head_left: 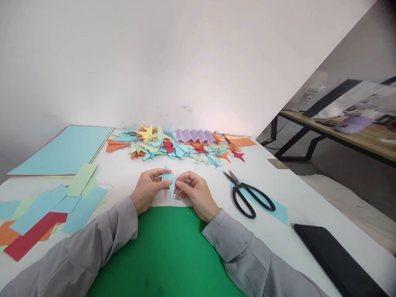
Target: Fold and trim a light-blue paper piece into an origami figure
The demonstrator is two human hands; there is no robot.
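A small folded piece of light blue paper [168,178] is held up over the white table, just beyond the green mat [167,251]. My left hand [150,185] pinches its left side between thumb and fingers. On the other side, my right hand [195,190] has thumb and fingers pressed together at the paper's right edge; the fingertips partly hide the contact. Behind both hands lies a heap of folded paper shapes [161,144] in blue, green, yellow, orange and red.
Black-handled scissors [244,194] lie open on a blue paper strip [280,211] at right. Nearer is a black flat object [334,255]. Coloured paper strips [83,208] and large blue sheets [64,150] lie left. A purple pleated paper [195,136] rests by the wall.
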